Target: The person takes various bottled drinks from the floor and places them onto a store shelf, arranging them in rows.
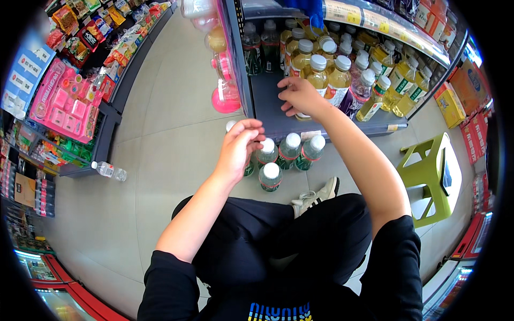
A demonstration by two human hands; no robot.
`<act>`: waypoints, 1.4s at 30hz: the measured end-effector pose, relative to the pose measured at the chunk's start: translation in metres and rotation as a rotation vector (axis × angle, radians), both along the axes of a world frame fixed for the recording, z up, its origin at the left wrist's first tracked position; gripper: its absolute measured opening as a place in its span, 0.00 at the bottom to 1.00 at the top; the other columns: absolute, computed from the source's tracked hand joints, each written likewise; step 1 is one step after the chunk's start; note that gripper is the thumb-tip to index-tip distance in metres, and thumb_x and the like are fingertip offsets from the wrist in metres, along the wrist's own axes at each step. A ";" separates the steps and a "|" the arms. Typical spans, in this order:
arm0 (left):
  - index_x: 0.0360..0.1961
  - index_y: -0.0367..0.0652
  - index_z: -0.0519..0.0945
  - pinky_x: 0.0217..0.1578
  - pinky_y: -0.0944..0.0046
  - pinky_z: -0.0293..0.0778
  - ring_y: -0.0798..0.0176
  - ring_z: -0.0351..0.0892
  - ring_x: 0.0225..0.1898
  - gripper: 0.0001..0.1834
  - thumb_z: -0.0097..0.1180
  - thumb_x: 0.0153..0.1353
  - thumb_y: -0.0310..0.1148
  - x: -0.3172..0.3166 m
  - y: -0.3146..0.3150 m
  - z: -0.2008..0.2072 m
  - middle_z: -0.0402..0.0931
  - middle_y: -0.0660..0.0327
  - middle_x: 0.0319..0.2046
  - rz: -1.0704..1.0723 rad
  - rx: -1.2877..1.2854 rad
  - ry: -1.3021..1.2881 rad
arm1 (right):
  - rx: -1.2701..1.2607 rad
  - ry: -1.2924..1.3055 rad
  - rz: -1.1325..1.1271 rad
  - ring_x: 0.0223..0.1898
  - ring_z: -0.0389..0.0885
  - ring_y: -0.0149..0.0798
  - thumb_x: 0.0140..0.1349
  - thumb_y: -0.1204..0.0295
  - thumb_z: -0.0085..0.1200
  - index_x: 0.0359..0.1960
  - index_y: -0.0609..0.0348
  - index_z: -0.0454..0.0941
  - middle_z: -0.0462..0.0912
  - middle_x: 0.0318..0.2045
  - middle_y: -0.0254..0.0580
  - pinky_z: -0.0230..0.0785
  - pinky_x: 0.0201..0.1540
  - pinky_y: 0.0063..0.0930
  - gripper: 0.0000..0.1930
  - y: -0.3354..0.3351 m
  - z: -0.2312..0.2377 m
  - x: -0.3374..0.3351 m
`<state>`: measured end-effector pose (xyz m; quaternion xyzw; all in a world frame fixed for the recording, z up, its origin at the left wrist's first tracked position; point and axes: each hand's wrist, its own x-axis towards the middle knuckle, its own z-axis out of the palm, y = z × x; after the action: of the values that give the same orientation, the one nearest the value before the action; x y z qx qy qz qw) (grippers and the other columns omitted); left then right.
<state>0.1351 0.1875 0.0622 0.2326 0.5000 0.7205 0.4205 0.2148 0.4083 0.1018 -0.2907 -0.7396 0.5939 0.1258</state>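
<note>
My right hand point(303, 97) is over the front of the bottom shelf point(266, 99), its fingers apart and nothing in them. Beside it stand bottles of yellow drink point(317, 75) with white caps, some partly covered by the hand. My left hand point(240, 148) is raised above the floor in front of the shelf, fingers loosely bent and holding nothing. Close to it, several clear bottles with white caps and green-and-red labels point(290, 150) stand upright on the floor. The left hand partly hides some of them.
Dark bottles point(251, 51) stand at the shelf's back left, purple drink bottles point(357, 93) among the yellow ones. A green stool point(428, 176) is at my right. One clear bottle point(109, 170) lies on the floor at left, near snack racks point(136, 48).
</note>
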 end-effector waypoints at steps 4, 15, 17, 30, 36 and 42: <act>0.62 0.37 0.71 0.50 0.59 0.75 0.59 0.79 0.51 0.22 0.49 0.68 0.33 -0.001 0.044 0.012 0.78 0.55 0.52 -0.095 0.069 -0.089 | 0.123 0.051 0.032 0.35 0.83 0.36 0.61 0.73 0.60 0.61 0.63 0.71 0.79 0.39 0.44 0.80 0.33 0.30 0.26 0.021 0.010 -0.033; 0.62 0.37 0.71 0.51 0.59 0.75 0.59 0.79 0.52 0.23 0.48 0.68 0.33 -0.008 0.073 -0.011 0.77 0.56 0.52 -0.042 -0.058 -0.303 | 1.382 -0.004 -0.039 0.58 0.76 0.54 0.55 0.58 0.62 0.61 0.61 0.74 0.77 0.57 0.58 0.70 0.60 0.44 0.33 0.118 0.015 -0.198; 0.62 0.37 0.72 0.49 0.60 0.76 0.60 0.80 0.50 0.22 0.47 0.69 0.32 -0.007 0.076 -0.013 0.78 0.56 0.51 -0.062 -0.068 -0.293 | 1.317 -0.107 -0.006 0.55 0.77 0.53 0.54 0.58 0.63 0.60 0.60 0.74 0.78 0.55 0.57 0.71 0.57 0.43 0.32 0.130 0.015 -0.225; 0.60 0.39 0.71 0.51 0.59 0.71 0.61 0.76 0.51 0.24 0.53 0.66 0.38 -0.008 0.089 -0.012 0.76 0.58 0.51 -0.074 0.034 -0.367 | 1.074 -0.234 0.141 0.35 0.84 0.46 0.51 0.62 0.65 0.56 0.56 0.79 0.85 0.43 0.54 0.79 0.37 0.36 0.28 0.143 0.004 -0.241; 0.66 0.39 0.66 0.59 0.53 0.67 0.56 0.70 0.61 0.33 0.54 0.62 0.41 -0.003 0.092 -0.025 0.69 0.55 0.60 0.032 0.163 -0.489 | 0.770 -0.145 0.216 0.26 0.88 0.43 0.50 0.64 0.66 0.53 0.55 0.81 0.87 0.38 0.53 0.82 0.27 0.33 0.26 0.104 0.004 -0.192; 0.76 0.38 0.50 0.70 0.45 0.52 0.51 0.44 0.78 0.43 0.48 0.67 0.47 -0.006 0.098 -0.032 0.41 0.54 0.79 0.086 0.268 -0.375 | 0.981 -0.175 0.187 0.42 0.84 0.58 0.44 0.72 0.65 0.49 0.57 0.78 0.78 0.47 0.64 0.81 0.45 0.43 0.25 0.043 -0.018 -0.113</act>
<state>0.1294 0.2858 0.0306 0.1268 0.3225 0.8282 0.4404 0.1014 0.4514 0.0833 -0.1786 -0.9621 0.1589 0.1314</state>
